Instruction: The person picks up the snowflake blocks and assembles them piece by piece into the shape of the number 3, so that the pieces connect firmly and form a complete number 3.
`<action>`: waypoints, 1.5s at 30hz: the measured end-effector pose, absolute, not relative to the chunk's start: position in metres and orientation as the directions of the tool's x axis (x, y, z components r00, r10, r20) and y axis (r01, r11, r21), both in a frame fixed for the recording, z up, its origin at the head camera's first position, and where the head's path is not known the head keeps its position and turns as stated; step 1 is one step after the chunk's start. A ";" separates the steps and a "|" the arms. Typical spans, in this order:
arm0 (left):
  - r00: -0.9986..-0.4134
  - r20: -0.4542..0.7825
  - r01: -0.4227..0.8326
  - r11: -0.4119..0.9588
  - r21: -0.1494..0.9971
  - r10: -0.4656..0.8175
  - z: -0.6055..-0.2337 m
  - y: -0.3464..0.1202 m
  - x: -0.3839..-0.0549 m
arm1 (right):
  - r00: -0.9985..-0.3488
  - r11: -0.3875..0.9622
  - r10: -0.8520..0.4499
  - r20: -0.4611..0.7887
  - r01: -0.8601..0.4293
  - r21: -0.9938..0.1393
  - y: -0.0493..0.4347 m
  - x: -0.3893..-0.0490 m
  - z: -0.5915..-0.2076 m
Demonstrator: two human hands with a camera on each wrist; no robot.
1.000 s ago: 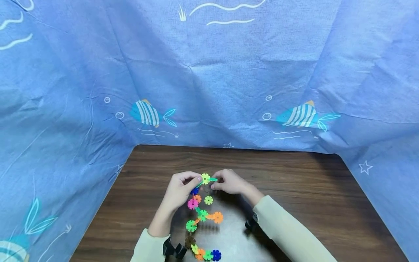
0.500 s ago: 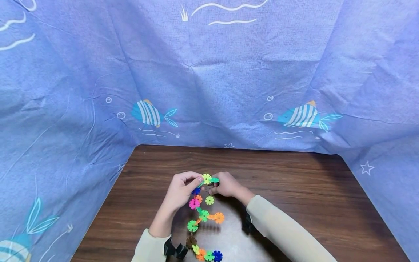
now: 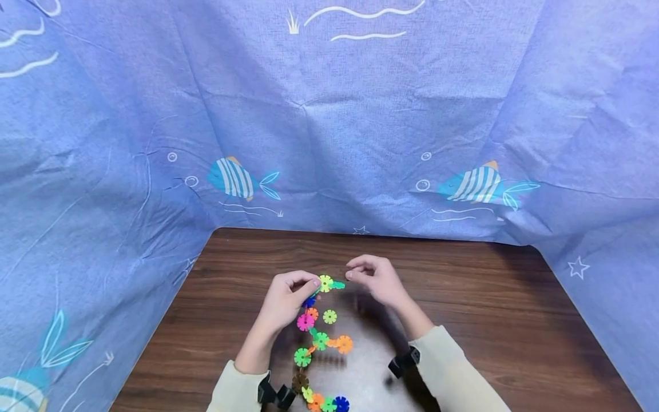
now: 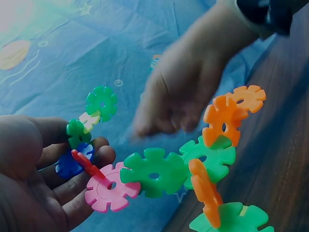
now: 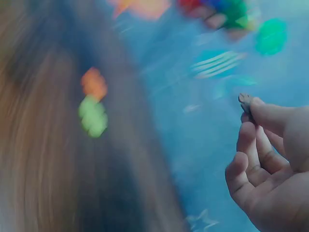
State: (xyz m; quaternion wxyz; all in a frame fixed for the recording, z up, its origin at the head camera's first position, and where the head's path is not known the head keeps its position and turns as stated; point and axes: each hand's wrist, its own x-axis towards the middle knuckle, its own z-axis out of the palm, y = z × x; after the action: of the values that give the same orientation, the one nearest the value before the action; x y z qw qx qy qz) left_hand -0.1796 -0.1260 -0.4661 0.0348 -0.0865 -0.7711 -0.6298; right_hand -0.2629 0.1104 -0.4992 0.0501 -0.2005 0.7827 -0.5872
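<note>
My left hand point(image 3: 288, 297) pinches the upper end of a chain of slotted, flower-shaped plastic discs, close to a yellow disc point(image 3: 325, 283) and a blue disc point(image 4: 75, 160). A green disc point(image 4: 101, 103) forms the chain's tip. Further along are a pink disc point(image 3: 305, 322), several green and orange ones, a brown disc point(image 3: 301, 382) and a dark blue end disc point(image 3: 341, 404). To the right of the tip, apart from it, my right hand point(image 3: 378, 280) pinches a small brownish disc point(image 5: 245, 104) edge-on between thumb and index finger.
A yellow-green disc point(image 3: 330, 316) lies beside the chain on the brown wooden table point(image 3: 463, 303). In the blurred right wrist view an orange piece point(image 5: 94, 84) appears against it. Blue fish-print cloth point(image 3: 334, 143) stands behind the table. Both wrists wear black cameras.
The right hand first moved in to the green tip disc, then drew back to the right and away from it. The left hand and the chain have stayed nearly still.
</note>
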 end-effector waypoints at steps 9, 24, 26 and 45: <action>-0.986 0.152 0.163 0.181 0.970 0.076 -0.466 -0.123 -0.180 | -0.942 0.059 -0.284 0.181 -0.205 -0.977 0.127 -0.217 -0.474; -0.982 0.184 0.187 0.196 0.963 0.036 -0.463 -0.121 -0.177 | -0.954 -0.007 -0.228 0.194 -0.197 -0.980 0.112 -0.208 -0.478; -0.979 0.200 0.202 0.203 0.958 0.030 -0.463 -0.121 -0.177 | -0.956 -0.011 -0.222 0.191 -0.193 -0.981 0.110 -0.207 -0.479; -0.984 0.179 0.179 0.161 0.971 0.011 -0.468 -0.114 -0.177 | -0.949 -0.076 -0.205 0.241 -0.230 -0.970 0.108 -0.205 -0.480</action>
State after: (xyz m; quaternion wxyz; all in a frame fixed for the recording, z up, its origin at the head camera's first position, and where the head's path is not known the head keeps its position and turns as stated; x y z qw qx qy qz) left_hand -0.1771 -0.1138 -0.4680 0.0648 -0.0626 -0.7592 -0.6446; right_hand -0.2047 0.1076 -0.4796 -0.0088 -0.1601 0.6797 -0.7157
